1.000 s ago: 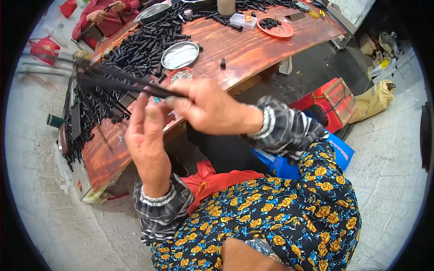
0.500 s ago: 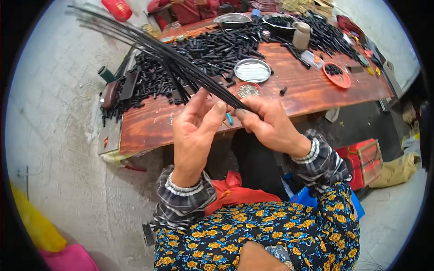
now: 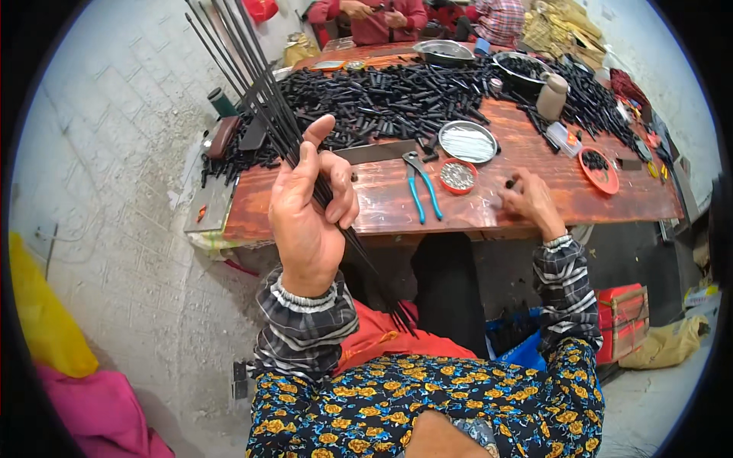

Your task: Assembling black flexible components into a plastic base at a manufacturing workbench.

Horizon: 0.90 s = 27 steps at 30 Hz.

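Observation:
My left hand (image 3: 309, 210) is raised in front of the wooden table (image 3: 534, 202) and grips a bundle of thin black rods (image 3: 263, 99). The rods slant from the upper left down past my lap. My right hand (image 3: 531, 204) rests at the table's near edge, fingertips on a small dark piece; whether it holds the piece I cannot tell. Blue-handled pliers (image 3: 421, 187) and a small red dish of metal bits (image 3: 458, 175) lie between my hands.
A big heap of short black tubes (image 3: 382, 99) covers the table's far side. A round metal tray (image 3: 467, 141), a red plate (image 3: 599, 169) and a beige bottle (image 3: 551, 95) stand there too. Other people (image 3: 374, 17) sit at the far end. A red box (image 3: 626, 320) sits below right.
My right hand has let go of the rod bundle and dropped to the table's edge. My left hand alone now holds the rods, which stand steeper. The view has tilted toward the table.

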{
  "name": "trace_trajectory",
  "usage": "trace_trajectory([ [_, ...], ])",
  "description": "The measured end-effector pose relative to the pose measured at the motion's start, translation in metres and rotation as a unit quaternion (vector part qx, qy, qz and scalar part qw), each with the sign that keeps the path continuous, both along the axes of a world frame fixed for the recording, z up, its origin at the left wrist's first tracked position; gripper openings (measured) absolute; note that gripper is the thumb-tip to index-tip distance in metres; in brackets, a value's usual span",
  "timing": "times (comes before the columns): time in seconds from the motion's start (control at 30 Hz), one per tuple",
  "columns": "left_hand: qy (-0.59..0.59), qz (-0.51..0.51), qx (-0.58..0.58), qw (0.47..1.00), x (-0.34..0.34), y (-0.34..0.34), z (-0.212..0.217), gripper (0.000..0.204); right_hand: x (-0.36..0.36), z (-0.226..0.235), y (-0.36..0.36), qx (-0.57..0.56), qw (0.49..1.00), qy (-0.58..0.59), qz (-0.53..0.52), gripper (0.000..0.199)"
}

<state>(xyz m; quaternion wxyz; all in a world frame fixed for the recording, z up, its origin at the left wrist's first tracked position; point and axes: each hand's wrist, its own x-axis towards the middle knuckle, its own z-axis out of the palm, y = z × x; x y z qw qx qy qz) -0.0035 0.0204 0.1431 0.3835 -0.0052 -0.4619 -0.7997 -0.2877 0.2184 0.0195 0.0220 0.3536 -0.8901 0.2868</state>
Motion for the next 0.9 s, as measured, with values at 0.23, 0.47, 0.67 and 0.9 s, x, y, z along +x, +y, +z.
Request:
trace_trajectory([
  [0.23, -0.004, 0.019, 0.020, 1.000, 0.024, -0.010, 0.005, 0.033, -0.083, -0.057, -0.027, -0.011, 0.997, 0.074, -0.020, 0.027],
  [0.47, -0.007, 0.042, 0.046, 0.998, 0.024, -0.012, -0.002, 0.034, 0.006, 0.065, -0.082, -0.232, 0.962, 0.013, 0.142, 0.019],
  [0.67, -0.045, 0.072, 0.028, 0.996, 0.025, -0.008, 0.000, 0.035, 0.177, 0.100, -0.098, -0.288, 0.840, -0.115, 0.445, 0.015],
  [0.9, -0.037, 0.059, 0.028, 0.997, 0.043, -0.005, -0.003, 0.035, 0.217, 0.077, -0.117, -0.271, 0.800, -0.319, 0.430, 0.020],
])
